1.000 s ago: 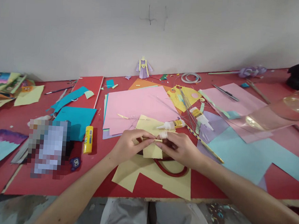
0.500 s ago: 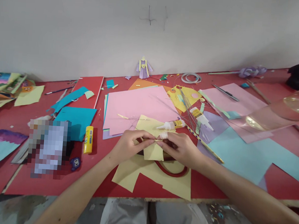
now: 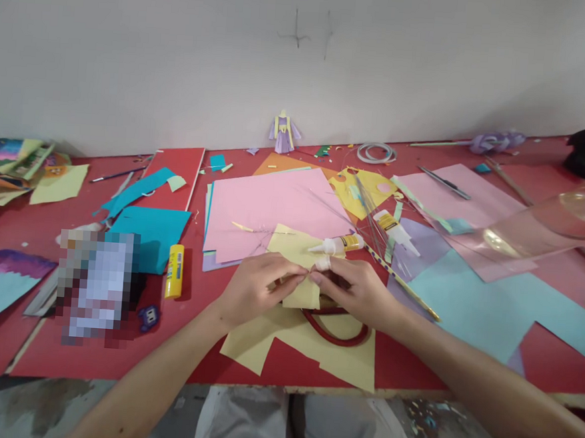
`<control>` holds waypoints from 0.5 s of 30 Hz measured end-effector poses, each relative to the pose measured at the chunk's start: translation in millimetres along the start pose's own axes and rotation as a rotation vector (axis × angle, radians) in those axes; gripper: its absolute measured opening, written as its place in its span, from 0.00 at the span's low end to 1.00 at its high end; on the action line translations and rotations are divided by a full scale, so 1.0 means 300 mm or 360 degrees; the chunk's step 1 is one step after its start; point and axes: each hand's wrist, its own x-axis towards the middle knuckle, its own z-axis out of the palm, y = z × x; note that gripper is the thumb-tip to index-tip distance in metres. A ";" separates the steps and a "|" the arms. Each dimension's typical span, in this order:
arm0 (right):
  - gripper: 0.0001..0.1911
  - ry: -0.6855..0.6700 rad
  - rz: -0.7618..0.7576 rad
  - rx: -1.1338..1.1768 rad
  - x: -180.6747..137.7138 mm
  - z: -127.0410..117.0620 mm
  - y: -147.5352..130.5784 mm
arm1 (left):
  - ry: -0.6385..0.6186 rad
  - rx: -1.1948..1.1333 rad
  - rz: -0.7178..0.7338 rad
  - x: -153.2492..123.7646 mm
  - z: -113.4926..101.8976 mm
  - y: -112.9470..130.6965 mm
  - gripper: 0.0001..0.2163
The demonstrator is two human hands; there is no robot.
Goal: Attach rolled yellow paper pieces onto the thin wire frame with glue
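My left hand (image 3: pixel 255 286) and my right hand (image 3: pixel 362 287) meet fingertip to fingertip over a pale yellow paper piece (image 3: pixel 299 299). Both pinch; whatever is between the fingertips is too small to make out. A white wrap (image 3: pixel 323 264) circles a finger of my right hand. Under my right hand a red loop handle (image 3: pixel 347 341), likely of scissors, rests on a larger cut yellow sheet (image 3: pixel 347 369). Just beyond my fingers lies a white glue bottle (image 3: pixel 341 244) with a yellow label. A second glue bottle (image 3: pixel 391 227) is farther right.
Pink sheets (image 3: pixel 273 204) lie ahead, with thin wires (image 3: pixel 371 201) to their right. A yellow glue stick (image 3: pixel 174 271) stands left. Against the wall leans a paper doll (image 3: pixel 283 135). A patterned pencil (image 3: pixel 403 285) and a clear bottle (image 3: pixel 537 226) are right.
My left hand's fingers have tilted slightly and shifted a little right. Both hands remain pinched together, and the view has moved slightly.
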 end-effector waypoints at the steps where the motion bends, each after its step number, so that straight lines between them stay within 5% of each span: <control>1: 0.13 0.0000 0.0001 0.0002 -0.001 0.000 0.000 | 0.0001 0.0010 0.0014 0.000 0.001 0.000 0.04; 8: 0.12 -0.0081 0.0035 0.0087 -0.003 0.000 0.007 | 0.0029 0.0056 0.0081 -0.001 0.003 0.003 0.03; 15: 0.13 -0.0186 0.0116 0.0239 0.008 -0.007 -0.003 | 0.0055 0.0447 0.0426 -0.008 0.000 0.002 0.04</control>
